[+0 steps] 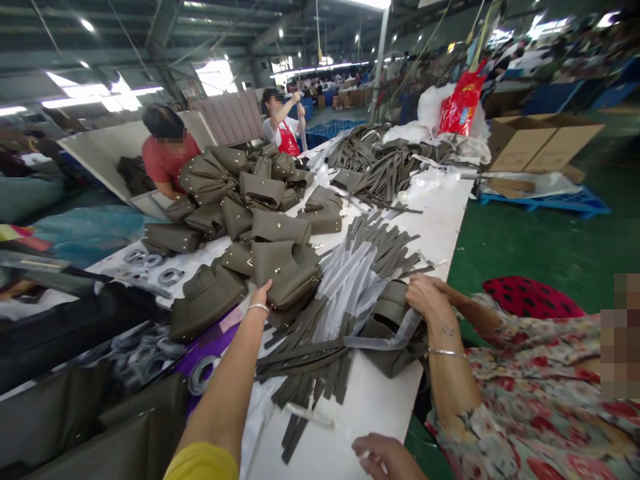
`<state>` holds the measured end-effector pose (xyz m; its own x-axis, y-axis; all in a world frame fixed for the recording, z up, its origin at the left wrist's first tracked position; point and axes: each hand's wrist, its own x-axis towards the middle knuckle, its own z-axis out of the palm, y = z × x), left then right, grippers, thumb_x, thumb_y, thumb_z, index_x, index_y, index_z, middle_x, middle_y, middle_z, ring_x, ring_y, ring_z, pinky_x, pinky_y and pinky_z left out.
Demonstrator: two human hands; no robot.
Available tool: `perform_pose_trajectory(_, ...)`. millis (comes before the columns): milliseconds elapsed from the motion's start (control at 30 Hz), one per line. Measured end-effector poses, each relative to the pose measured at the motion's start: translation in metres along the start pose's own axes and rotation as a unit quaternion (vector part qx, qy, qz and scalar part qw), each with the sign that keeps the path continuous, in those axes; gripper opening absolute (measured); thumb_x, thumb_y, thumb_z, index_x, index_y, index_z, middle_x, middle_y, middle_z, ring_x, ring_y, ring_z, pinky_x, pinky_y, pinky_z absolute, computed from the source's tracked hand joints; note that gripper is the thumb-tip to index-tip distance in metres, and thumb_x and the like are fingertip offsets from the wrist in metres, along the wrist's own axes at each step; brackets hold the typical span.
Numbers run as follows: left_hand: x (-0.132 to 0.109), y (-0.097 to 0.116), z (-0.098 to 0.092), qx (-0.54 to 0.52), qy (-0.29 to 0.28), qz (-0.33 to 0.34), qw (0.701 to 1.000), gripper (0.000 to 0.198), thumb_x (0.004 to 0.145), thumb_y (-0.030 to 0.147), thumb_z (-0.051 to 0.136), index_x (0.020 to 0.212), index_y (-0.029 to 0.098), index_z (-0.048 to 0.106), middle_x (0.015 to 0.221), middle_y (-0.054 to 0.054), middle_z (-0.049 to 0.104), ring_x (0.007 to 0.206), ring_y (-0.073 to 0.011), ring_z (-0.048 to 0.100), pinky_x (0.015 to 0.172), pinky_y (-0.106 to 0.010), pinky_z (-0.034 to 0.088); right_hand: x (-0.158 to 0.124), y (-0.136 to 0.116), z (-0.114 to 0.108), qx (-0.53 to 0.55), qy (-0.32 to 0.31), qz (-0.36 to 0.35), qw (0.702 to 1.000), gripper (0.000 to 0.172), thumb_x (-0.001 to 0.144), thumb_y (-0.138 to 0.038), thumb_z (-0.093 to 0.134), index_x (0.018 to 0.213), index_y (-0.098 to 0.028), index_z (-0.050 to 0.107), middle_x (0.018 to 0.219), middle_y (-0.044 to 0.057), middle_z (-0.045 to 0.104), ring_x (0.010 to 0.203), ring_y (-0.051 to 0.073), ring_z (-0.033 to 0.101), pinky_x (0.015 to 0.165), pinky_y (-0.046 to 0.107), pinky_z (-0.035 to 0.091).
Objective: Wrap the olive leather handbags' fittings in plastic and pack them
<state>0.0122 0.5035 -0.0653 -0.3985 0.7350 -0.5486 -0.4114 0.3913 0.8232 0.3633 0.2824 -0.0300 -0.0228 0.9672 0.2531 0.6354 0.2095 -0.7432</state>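
Note:
My left hand [262, 294], at the end of a yellow sleeve, reaches across the table and grips the near left edge of an olive handbag [287, 273]. Some of its fingers are hidden by the bag. Other olive bags [207, 293] lie beside and behind it in a heap. My right hand [384, 457] is low in the view, over the table's near edge, its fingers loosely bent and apart with nothing in them. Between my hands lie dark straps [300, 353], some wrapped in translucent plastic [345, 273]. A clear plastic T-shaped piece [310, 415] rests on the straps.
At right, a co-worker in a floral shirt [540, 393] holds an olive bag [393, 303] with both hands. Two more people [170, 150] stand behind the heap. Rolls of plastic [201, 375] lie at left. Cardboard boxes [543, 143] stand on a blue pallet [555, 200].

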Motion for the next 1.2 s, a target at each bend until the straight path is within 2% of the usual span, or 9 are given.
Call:
perform_pose_trajectory(33,-0.010,-0.007,-0.005,-0.019,-0.006,0.002,1.000,0.044,0.079,0.029,0.068,0.118,0.014,0.055,0.101,-0.013,0.070,0.089,-0.0219,0.068,0.078,-0.035,0.057,-0.029,-0.003,0.021,0.029,-0.048,0.010,0.998,0.026,0.077,-0.047,0.057,0.082,-0.027,0.073,0.075,0.007,0.072,0.064,0.022,0.067,0.060,0.037,0.054)
perform_pose_trajectory(100,-0.037,-0.029,-0.018,-0.049,-0.023,0.003,0.999,0.039,0.082,0.031,0.064,0.118,0.015,0.057,0.105,-0.013,0.070,0.092,-0.0220,0.068,0.082,-0.036,0.057,-0.070,-0.004,0.060,0.199,-0.243,0.096,0.944,0.028,0.075,-0.043,0.061,0.102,-0.039,0.069,0.090,0.002,0.074,0.070,0.022,0.069,0.061,0.036,0.057)
perform_pose_trajectory(267,-0.136,-0.110,-0.064,-0.157,-0.089,0.007,0.983,0.043,0.079,0.035,0.068,0.118,0.021,0.058,0.124,-0.010,0.063,0.110,-0.0239,0.062,0.096,-0.038,0.052,-0.070,-0.018,0.096,0.422,-0.220,0.240,0.846,0.075,0.066,-0.046,0.075,0.134,-0.042,0.044,0.132,0.004,0.057,0.118,0.030,0.055,0.093,0.046,0.049)
perform_pose_trajectory(367,-0.197,-0.156,-0.086,-0.206,-0.126,-0.007,0.970,0.051,0.075,0.036,0.073,0.122,0.023,0.057,0.126,-0.009,0.062,0.119,-0.0255,0.057,0.102,-0.039,0.047,-0.058,-0.048,0.089,0.489,-0.186,0.241,0.817,0.070,0.075,-0.044,0.070,0.137,-0.030,0.041,0.139,0.007,0.050,0.128,0.027,0.047,0.106,0.046,0.038)
perform_pose_trajectory(500,-0.255,-0.191,-0.113,-0.219,-0.126,-0.004,0.968,0.057,0.074,0.039,0.073,0.126,0.025,0.055,0.130,-0.008,0.059,0.124,-0.0266,0.052,0.106,-0.038,0.043,-0.076,-0.076,0.082,0.523,-0.199,0.261,0.787,0.061,0.075,-0.042,0.072,0.128,-0.020,0.052,0.127,0.009,0.060,0.126,0.028,0.048,0.107,0.049,0.038)
perform_pose_trajectory(733,-0.300,-0.201,-0.191,-0.206,-0.157,0.031,0.965,0.059,0.071,0.039,0.075,0.126,0.036,0.053,0.134,-0.004,0.056,0.126,-0.0251,0.049,0.106,-0.039,0.041,-0.120,-0.073,0.079,0.443,-0.192,0.215,0.849,0.050,0.068,-0.040,0.078,0.111,-0.018,0.065,0.112,0.008,0.069,0.110,0.029,0.060,0.104,0.051,0.041)
perform_pose_trajectory(933,-0.310,-0.191,-0.267,-0.258,-0.033,-0.017,0.965,0.062,0.078,0.074,0.041,0.129,0.040,0.049,0.132,-0.006,0.055,0.126,-0.0271,0.048,0.102,-0.053,0.042,-0.128,-0.027,0.077,0.301,-0.267,0.124,0.907,0.053,0.060,-0.035,0.080,0.107,-0.016,0.064,0.103,0.008,0.070,0.101,0.028,0.062,0.098,0.048,0.044)
perform_pose_trajectory(1067,-0.320,-0.204,-0.279,-0.017,0.082,-0.082,0.993,0.052,0.082,0.064,0.046,0.120,0.031,0.059,0.145,-0.009,0.043,0.140,-0.0287,0.027,0.108,-0.050,0.032,-0.131,0.005,0.084,0.258,-0.292,0.061,0.919,0.067,0.057,-0.029,0.078,0.120,-0.018,0.056,0.118,0.008,0.063,0.112,0.026,0.056,0.103,0.044,0.039)
perform_pose_trajectory(1200,-0.329,-0.196,-0.266,0.043,0.095,-0.003,0.995,0.050,0.088,0.059,0.040,0.125,0.028,0.054,0.143,-0.008,0.046,0.130,-0.0253,0.044,0.107,-0.041,0.037,-0.134,0.023,0.088,0.251,-0.302,-0.013,0.920,0.060,0.065,-0.028,0.072,0.122,-0.016,0.055,0.129,0.012,0.055,0.123,0.027,0.049,0.108,0.041,0.033)
